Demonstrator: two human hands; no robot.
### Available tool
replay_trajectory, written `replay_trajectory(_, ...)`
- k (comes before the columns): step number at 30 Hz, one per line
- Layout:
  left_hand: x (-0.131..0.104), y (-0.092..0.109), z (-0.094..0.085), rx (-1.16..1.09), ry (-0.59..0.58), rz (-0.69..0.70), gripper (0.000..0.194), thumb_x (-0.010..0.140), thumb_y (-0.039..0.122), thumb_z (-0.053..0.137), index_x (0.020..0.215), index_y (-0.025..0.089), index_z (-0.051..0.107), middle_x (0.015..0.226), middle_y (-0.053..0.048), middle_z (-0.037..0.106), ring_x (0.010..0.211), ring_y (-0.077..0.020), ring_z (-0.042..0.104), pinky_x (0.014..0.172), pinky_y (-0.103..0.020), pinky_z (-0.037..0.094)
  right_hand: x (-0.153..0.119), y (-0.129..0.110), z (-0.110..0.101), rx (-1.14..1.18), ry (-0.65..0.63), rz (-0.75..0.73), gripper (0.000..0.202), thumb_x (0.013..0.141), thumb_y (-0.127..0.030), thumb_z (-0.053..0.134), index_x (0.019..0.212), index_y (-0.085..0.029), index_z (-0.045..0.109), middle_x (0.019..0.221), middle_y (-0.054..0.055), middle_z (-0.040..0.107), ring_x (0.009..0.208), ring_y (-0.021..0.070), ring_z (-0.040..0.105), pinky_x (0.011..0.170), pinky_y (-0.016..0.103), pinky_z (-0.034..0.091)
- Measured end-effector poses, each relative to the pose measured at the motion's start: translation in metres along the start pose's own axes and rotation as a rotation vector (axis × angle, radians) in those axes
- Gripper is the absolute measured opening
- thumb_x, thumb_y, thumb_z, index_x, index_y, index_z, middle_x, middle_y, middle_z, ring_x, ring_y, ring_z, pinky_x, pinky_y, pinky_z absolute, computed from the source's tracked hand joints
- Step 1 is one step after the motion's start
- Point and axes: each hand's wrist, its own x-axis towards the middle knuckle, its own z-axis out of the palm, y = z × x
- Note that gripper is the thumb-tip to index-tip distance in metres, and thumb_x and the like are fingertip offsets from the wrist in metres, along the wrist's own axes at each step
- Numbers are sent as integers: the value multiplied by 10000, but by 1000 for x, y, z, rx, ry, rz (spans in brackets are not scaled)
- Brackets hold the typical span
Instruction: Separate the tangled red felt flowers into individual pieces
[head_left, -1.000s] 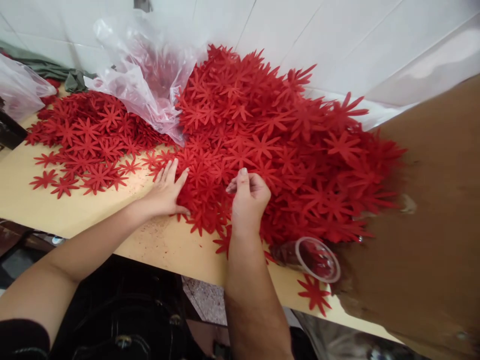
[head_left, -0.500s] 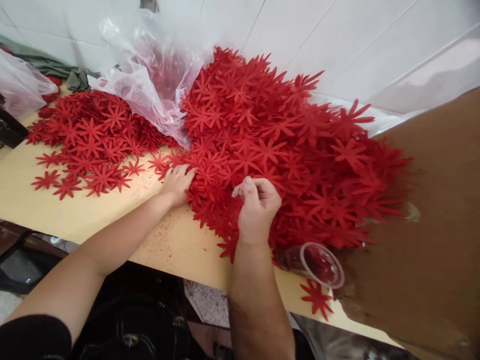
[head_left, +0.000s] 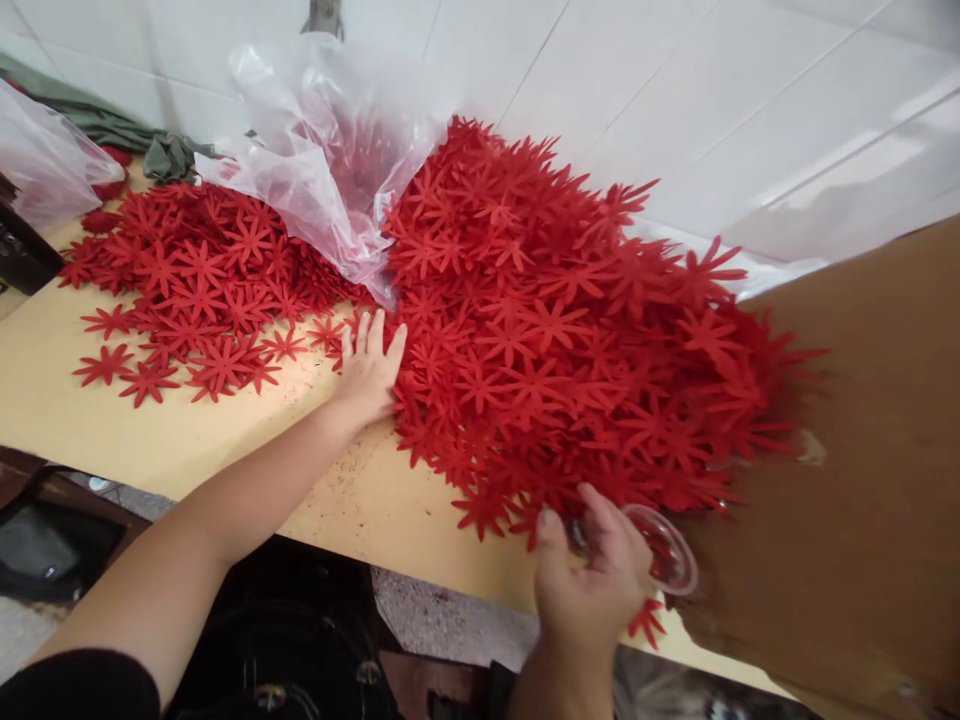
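A large heap of red flower-shaped cutouts (head_left: 540, 330) with long narrow petals covers the middle of the table. My left hand (head_left: 371, 368) rests at the heap's left edge, its fingers spread and pointing away from me. Lower right, my right hand (head_left: 592, 565) is at a clear plastic cup (head_left: 673, 552) lying on its side by the heap. Thumb and fingers are apart, and the hand covers much of the cup; whether they touch it I cannot tell. One red cutout (head_left: 646, 624) shows just below the cup.
A smaller pile of red cutouts (head_left: 202, 280) lies to the left, several loose along its front. Between the piles stands a crumpled clear plastic bag (head_left: 322, 180). A brown cardboard sheet (head_left: 847, 480) bounds the right side; a white wall (head_left: 600, 90) stands behind the table (head_left: 300, 440).
My right hand has moved down and right from above the heap to the cup, its fingers opening from a closed pose. My left hand's fingers have spread at the heap's edge.
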Motion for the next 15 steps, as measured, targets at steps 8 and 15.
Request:
replay_trajectory(8, 3, -3, 1, -18, -155, -61, 844, 741, 446, 552, 1406, 58, 205, 1497, -270, 65, 1388, -385, 94, 1116, -514, 107, -1, -37, 25, 8, -313, -270, 435, 798, -324, 558, 1214, -208, 513, 1120, 132, 581, 1072, 255, 524, 915, 479, 441)
replay_trajectory(15, 5, -1, 2, -37, -148, -31, 758, 748, 397, 533, 1368, 35, 289, 1435, -269, 273, 1320, -369, 293, 1103, -476, 182, 2, -24, 42, -91, -385, -4, 836, 693, -568, 592, 1365, -150, 322, 1324, 222, 405, 1254, 358, 374, 978, 578, 345)
